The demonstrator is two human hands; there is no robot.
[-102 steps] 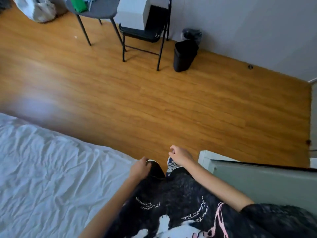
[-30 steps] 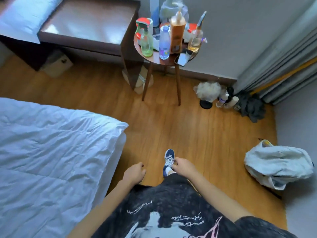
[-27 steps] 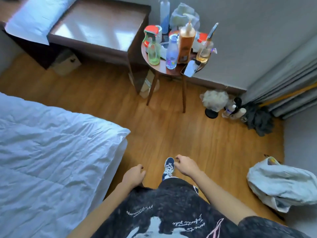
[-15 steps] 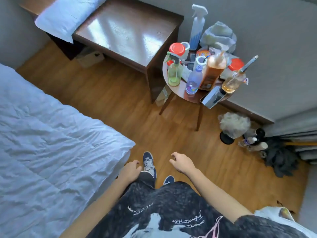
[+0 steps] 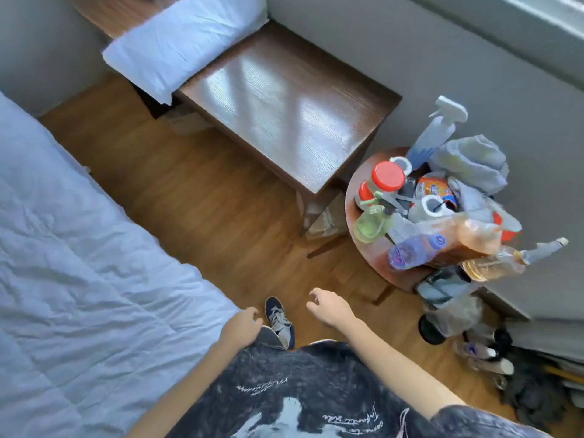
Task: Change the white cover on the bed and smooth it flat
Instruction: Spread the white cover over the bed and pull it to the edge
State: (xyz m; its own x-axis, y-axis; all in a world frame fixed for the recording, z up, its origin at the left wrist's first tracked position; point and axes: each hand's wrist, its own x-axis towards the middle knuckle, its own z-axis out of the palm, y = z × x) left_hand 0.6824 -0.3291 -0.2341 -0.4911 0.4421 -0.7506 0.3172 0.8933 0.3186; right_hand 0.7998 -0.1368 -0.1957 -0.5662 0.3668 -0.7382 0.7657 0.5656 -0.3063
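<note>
Loosely curled fingers on both sides grasp nothing: the left hand (image 5: 241, 327) hangs just beside the bed's corner, the right hand (image 5: 330, 308) over the wooden floor (image 5: 202, 197). White script on the dark shirt (image 5: 316, 393) is too blurred to read. Wrinkled and creased, the white cover (image 5: 79, 273) spreads across the bed at left. A pillow (image 5: 186, 42) lies on the brown bench (image 5: 284, 112).
</note>
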